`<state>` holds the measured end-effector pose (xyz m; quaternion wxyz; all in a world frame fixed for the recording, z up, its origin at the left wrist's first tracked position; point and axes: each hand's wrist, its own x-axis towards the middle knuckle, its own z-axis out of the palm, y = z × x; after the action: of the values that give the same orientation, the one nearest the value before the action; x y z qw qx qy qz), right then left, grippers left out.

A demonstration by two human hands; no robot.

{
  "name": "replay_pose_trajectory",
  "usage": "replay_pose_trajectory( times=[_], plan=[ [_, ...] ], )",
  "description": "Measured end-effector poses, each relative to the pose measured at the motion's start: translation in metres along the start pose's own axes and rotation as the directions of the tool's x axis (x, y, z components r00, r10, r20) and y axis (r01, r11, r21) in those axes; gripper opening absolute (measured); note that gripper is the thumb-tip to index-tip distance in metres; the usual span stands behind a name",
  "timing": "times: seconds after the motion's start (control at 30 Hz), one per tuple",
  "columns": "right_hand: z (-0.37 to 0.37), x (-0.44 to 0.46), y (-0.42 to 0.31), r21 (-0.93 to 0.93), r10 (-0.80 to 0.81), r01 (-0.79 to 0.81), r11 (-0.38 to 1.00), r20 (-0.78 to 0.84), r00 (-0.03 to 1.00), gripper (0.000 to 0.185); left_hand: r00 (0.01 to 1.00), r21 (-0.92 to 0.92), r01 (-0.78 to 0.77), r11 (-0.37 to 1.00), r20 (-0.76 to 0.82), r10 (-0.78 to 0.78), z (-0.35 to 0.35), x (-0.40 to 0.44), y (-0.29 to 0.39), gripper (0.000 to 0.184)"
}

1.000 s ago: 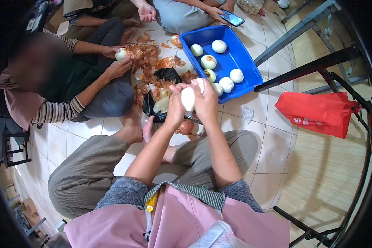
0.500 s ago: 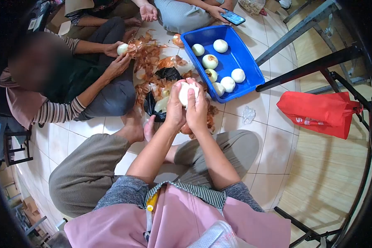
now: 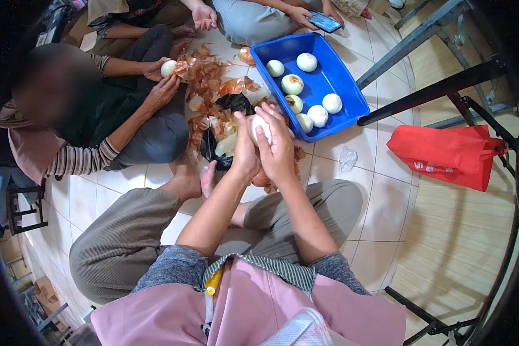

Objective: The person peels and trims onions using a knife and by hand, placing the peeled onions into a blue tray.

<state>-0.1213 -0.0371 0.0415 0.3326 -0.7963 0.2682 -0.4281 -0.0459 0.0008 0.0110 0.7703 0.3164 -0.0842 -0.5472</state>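
A white peeled onion (image 3: 259, 129) is between my two hands, in front of the blue tub's near corner. My left hand (image 3: 245, 149) presses against its left side with the fingers pointing up. From the right, my right hand (image 3: 277, 149) wraps over it, thumb across the front, and covers part of it. Beyond my hands, brown onion skins (image 3: 205, 81) and a black plastic bag (image 3: 210, 147) lie on the floor. Several peeled onions (image 3: 292, 85) rest in the blue tub (image 3: 349, 124), one with a brown patch.
To the left a co-worker's hands (image 3: 164, 86) hold another onion (image 3: 168, 68). At the top, another person holds a phone (image 3: 325, 22). A red bag (image 3: 444, 157), a black metal leg (image 3: 432, 95) and crumpled clear plastic (image 3: 347, 158) are on the right.
My fingers have shifted around the onion: the left fingers are straighter and the right hand lies further over it. The co-worker's onion has barely moved.
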Motion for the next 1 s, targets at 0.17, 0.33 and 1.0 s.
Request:
replay_pose_trajectory(
  times=[0.17,0.33,1.0],
  plan=[
    [0.01,-0.003,0.019,0.166,0.206,-0.205,0.965,0.015,0.979,0.033,0.996,0.042,0.077,0.996,-0.048,-0.075,-0.003,-0.005,0.0,0.065],
    [0.005,-0.001,0.034,0.181,0.418,-0.429,0.885,0.099,0.903,0.033,0.953,-0.027,0.128,0.991,-0.272,-0.131,-0.007,0.0,0.004,0.058],
    [0.0,-0.056,0.077,-0.683,0.655,-0.236,0.691,0.454,0.604,0.018,0.988,0.053,-0.123,0.991,-0.085,0.127,-0.043,0.017,0.058,0.045]
  ],
)
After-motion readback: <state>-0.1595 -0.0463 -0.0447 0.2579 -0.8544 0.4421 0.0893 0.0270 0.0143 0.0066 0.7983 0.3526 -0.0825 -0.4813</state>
